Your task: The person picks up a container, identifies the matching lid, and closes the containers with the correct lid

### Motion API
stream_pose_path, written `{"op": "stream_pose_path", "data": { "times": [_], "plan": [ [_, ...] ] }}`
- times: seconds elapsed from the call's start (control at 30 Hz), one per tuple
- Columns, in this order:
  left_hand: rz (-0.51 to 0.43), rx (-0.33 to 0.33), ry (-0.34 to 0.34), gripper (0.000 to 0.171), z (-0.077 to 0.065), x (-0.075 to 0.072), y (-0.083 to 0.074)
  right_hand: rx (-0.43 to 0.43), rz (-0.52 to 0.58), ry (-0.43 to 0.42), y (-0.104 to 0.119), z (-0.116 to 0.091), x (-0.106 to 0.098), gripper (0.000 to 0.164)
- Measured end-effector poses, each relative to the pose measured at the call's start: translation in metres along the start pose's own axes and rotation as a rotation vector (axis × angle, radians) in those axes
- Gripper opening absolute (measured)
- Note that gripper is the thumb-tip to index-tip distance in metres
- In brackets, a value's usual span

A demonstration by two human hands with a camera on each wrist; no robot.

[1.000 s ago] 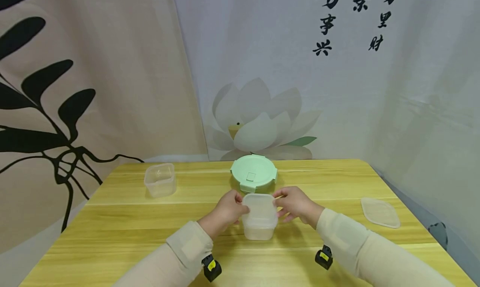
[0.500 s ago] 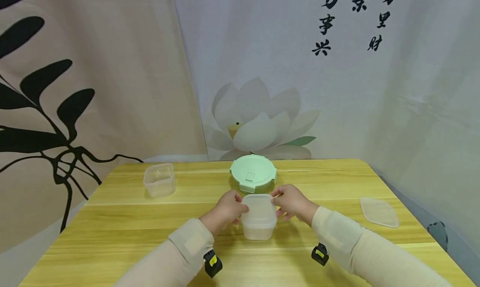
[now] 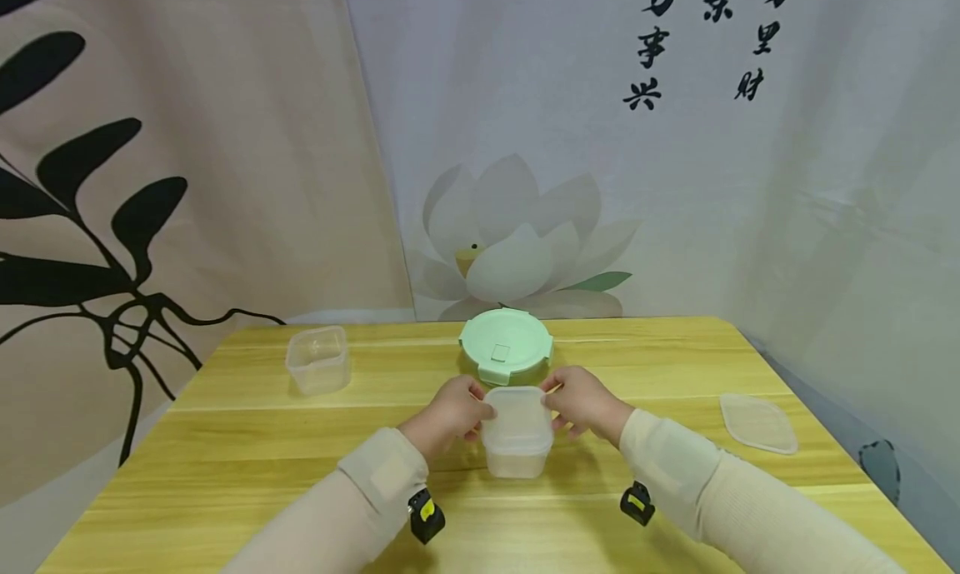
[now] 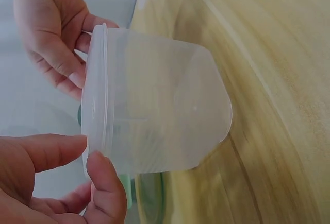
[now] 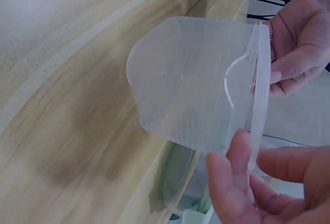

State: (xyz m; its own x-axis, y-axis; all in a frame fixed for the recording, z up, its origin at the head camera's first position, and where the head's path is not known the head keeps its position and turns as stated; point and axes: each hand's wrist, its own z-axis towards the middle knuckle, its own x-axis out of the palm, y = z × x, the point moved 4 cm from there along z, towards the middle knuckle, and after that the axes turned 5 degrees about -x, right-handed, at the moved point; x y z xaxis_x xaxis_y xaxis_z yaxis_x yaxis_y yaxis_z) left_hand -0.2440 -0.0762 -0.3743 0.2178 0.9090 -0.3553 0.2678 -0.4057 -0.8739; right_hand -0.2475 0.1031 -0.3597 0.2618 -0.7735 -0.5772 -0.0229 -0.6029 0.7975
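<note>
A translucent plastic food container point(image 3: 519, 464) stands upright on the table in front of me, with a frosted lid point(image 3: 517, 414) over its top. My left hand point(image 3: 452, 416) pinches the lid's rim on the left, thumb on top and index finger at the side. On the opposite side, my right hand point(image 3: 585, 403) pinches the rim between thumb and fingers. The right wrist view shows a thin gap between the lid point(image 5: 262, 90) and the container wall point(image 5: 191, 80) along part of the edge. In the left wrist view the lid point(image 4: 97, 95) lies close along the rim.
Just behind the container sits a round container with a light green clip lid point(image 3: 507, 342). An uncovered translucent container point(image 3: 321, 370) stands at the back left of the wooden table point(image 3: 225, 482). A loose translucent lid point(image 3: 759, 424) lies flat at the right.
Both wrists have risen slightly, and the right forearm has shifted a little to the left. The hands keep their hold on the lid, and the container stays almost in place.
</note>
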Motion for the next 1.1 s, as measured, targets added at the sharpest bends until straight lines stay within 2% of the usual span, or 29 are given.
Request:
{"op": "stream_pose_path", "data": {
  "times": [0.23, 0.73, 0.93, 1.1],
  "plan": [
    [0.017, -0.017, 0.004, 0.018, 0.004, -0.001, -0.004, -0.004, -0.017, 0.009, 0.001, 0.002, -0.001, 0.020],
    [0.030, -0.016, 0.007, 0.018, 0.007, 0.001, 0.002, 0.032, 0.054, 0.008, -0.010, 0.006, 0.003, 0.014],
    [0.000, -0.014, 0.021, 0.023, 0.007, 0.002, 0.010, 0.040, 0.106, 0.025, -0.017, 0.005, 0.002, 0.021],
    [-0.043, -0.006, 0.075, 0.033, 0.003, 0.001, 0.020, 0.060, 0.189, 0.050, -0.031, 0.000, 0.001, 0.030]
  ]
}}
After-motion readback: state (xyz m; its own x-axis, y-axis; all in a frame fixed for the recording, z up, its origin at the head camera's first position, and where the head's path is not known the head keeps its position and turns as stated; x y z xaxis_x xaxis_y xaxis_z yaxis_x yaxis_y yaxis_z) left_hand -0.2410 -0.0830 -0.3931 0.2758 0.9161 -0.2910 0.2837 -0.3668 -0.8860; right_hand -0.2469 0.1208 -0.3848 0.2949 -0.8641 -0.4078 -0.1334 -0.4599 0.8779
